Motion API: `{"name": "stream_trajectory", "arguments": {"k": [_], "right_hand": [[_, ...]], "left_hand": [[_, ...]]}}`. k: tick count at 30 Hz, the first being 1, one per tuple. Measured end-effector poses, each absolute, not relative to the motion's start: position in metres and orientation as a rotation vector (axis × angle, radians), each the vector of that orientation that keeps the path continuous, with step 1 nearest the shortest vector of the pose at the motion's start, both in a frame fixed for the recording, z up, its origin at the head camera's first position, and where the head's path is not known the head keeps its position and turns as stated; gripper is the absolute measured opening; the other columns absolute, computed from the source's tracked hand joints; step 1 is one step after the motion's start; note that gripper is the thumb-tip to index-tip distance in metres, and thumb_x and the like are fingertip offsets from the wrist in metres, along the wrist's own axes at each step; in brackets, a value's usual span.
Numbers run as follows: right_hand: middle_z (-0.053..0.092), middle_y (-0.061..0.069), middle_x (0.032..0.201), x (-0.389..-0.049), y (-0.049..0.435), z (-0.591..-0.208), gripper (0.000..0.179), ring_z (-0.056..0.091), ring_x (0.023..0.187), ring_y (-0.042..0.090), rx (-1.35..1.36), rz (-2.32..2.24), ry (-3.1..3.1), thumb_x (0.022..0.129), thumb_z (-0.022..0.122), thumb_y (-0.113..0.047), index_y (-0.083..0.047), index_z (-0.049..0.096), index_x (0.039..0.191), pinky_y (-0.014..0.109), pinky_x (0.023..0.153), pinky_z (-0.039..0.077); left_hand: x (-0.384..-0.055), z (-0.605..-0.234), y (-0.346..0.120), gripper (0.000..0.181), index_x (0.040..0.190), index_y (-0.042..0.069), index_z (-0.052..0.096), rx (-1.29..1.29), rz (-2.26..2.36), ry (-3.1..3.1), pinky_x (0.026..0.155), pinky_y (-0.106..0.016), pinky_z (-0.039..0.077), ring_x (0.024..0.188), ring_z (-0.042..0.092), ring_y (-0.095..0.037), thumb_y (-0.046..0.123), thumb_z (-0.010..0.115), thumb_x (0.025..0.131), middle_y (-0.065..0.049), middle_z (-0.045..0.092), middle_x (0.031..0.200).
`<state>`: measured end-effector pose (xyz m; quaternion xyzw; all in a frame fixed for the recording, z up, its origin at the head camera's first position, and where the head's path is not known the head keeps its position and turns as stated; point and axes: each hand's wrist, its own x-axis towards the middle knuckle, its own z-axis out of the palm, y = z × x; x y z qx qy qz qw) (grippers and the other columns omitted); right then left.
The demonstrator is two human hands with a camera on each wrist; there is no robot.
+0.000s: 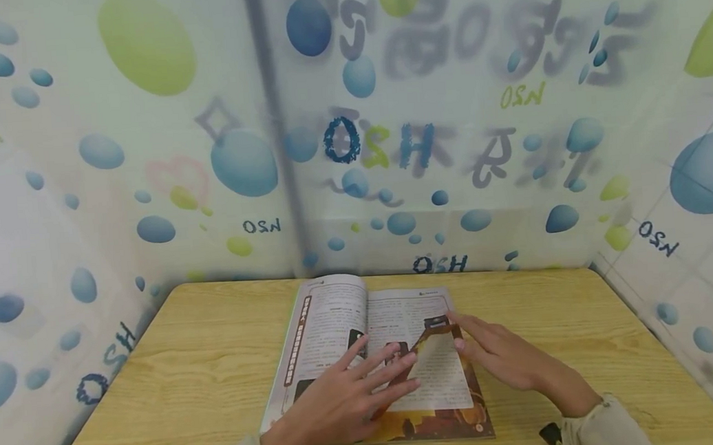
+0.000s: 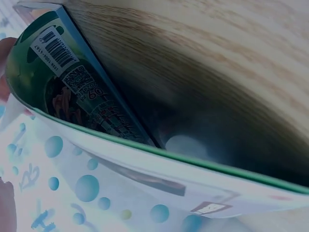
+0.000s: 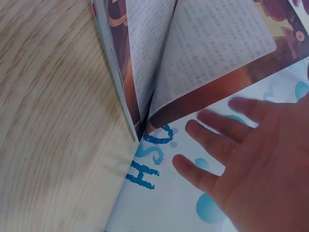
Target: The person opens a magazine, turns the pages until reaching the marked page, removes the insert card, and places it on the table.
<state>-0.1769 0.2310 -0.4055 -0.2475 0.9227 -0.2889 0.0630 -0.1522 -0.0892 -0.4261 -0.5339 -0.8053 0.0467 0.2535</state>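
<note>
An open magazine (image 1: 430, 383) lies on the wooden table, its left page bowed upward near the spine. In the head view my left hand (image 1: 346, 395) spreads its fingers across the lower middle of the spread. My right hand (image 1: 509, 356) is at the right page's outer edge, fingers extended and the thumb apart from them. The left wrist view looks under the raised left side of the magazine, showing its green back cover (image 2: 82, 92) with a barcode. A hand (image 3: 270, 154) with straight, separated fingers appears beside the pages in the right wrist view.
The wooden table (image 1: 181, 372) extends on both sides of the magazine. A pale curtain (image 1: 355, 202) with blue and green dots and H2O lettering encloses the back and sides. A small black object (image 1: 551, 436) shows beside the right sleeve (image 1: 607, 429).
</note>
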Motion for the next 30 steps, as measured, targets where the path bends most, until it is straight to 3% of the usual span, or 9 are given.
{"name": "stream_trajectory", "arguments": {"k": [6,11,20,26,30], "right_hand": [[0.028,0.02,0.16,-0.178,0.235,-0.407,0.068,0.03,0.142,0.046,-0.699,-0.825,2.816,0.104,0.044,-0.046,-0.01,0.024,0.158,0.069,0.107,0.028],[0.027,0.019,0.16,-0.178,0.236,-0.409,0.075,0.03,0.143,0.045,-0.69,-0.786,2.771,0.099,0.051,-0.051,-0.01,0.027,0.158,0.069,0.107,0.027],[0.036,0.02,0.156,-0.178,0.238,-0.419,0.102,0.041,0.136,0.045,-0.878,-0.577,2.601,0.068,0.084,-0.056,-0.01,0.045,0.15,0.071,0.105,0.028],[0.038,0.015,0.156,-0.174,0.238,-0.425,0.101,0.039,0.138,0.043,-0.839,-0.538,2.554,0.062,0.088,-0.054,-0.014,0.05,0.147,0.068,0.106,0.03],[0.039,0.018,0.155,-0.175,0.237,-0.426,0.103,0.042,0.136,0.044,-0.909,-0.519,2.571,0.062,0.087,-0.055,-0.011,0.05,0.147,0.068,0.104,0.032]], "left_hand": [[-0.151,-0.424,-0.088,0.057,0.145,0.026,0.054,-1.446,0.238,-2.211,0.119,-0.05,0.019,0.151,0.02,-0.018,0.039,0.066,0.09,0.003,0.034,0.16],[-0.151,-0.423,-0.088,0.043,0.133,0.023,0.064,-1.431,0.28,-2.24,0.119,-0.052,0.017,0.15,0.023,-0.019,0.039,0.062,0.092,0.001,0.043,0.154],[-0.151,-0.424,-0.088,0.029,0.115,0.025,0.07,-1.441,0.346,-2.271,0.12,-0.053,0.013,0.15,0.024,-0.023,0.041,0.06,0.092,-0.001,0.047,0.152],[-0.151,-0.425,-0.089,0.024,0.106,0.028,0.072,-1.462,0.409,-2.259,0.12,-0.052,0.013,0.149,0.026,-0.023,0.042,0.059,0.092,-0.001,0.048,0.151],[-0.15,-0.425,-0.089,0.022,0.106,0.032,0.074,-1.502,0.434,-2.26,0.12,-0.052,0.015,0.148,0.027,-0.023,0.042,0.059,0.093,0.0,0.051,0.148]]}}
